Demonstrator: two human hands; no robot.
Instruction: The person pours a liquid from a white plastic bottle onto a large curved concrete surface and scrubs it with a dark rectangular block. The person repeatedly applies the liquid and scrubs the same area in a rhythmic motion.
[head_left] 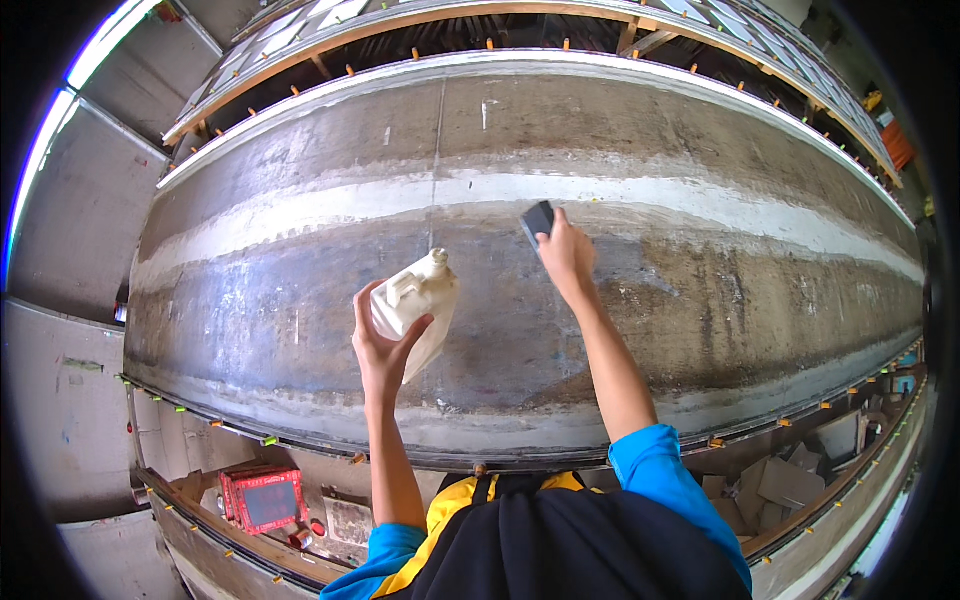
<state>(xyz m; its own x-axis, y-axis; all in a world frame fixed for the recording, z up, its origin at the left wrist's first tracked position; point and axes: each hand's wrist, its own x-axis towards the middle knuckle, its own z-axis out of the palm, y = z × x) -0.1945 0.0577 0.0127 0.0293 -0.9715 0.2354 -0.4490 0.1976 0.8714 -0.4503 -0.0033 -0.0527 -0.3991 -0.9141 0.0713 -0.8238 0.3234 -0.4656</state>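
My left hand (pixel 382 345) grips a white plastic jug (pixel 420 305) by its lower side, with the capped spout tilted up and to the right. My right hand (pixel 565 250) is stretched out farther ahead and holds a small dark flat pad (pixel 538 219) pressed against a long curved grey surface (pixel 700 290). That surface is stained brown and grey, with a pale band running across it just above the pad. Both forearms come up from the lower edge, with blue sleeves at the elbows.
A red box-shaped device (pixel 263 497) lies on a lower ledge at the bottom left. Cardboard scraps (pixel 785 480) sit at the lower right. Rows of small orange and green pegs line the edges of the curved surface. A wooden frame (pixel 480 15) runs along the top.
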